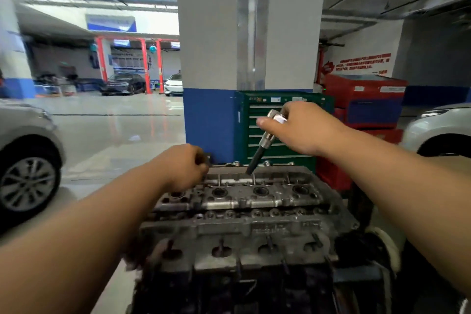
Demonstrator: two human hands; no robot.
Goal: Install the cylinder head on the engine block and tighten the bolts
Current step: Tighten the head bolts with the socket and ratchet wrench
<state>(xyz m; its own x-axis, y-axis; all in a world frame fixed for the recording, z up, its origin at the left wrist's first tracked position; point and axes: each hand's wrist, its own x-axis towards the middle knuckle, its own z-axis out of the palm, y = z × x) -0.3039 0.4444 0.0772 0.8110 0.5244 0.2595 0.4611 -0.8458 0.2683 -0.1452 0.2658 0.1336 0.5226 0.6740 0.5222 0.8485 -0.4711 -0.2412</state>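
Note:
The grey cylinder head point(254, 201) sits on the engine block point(229, 250) in the lower middle. My right hand point(303, 127) grips the silver top of a socket wrench point(262, 145). Its dark extension slants down to the head's far edge, with the tip among the bolts there. My left hand point(186, 168) is curled at the head's far left corner and seems to pinch a small dark part, which I cannot make out.
A green tool cabinet point(285, 109) and a blue-and-white pillar point(211, 122) stand just behind the engine. Red equipment point(364, 99) is at the back right. Parked cars flank the engine: a silver one point(28, 160) on the left and a white one point(441, 127) on the right.

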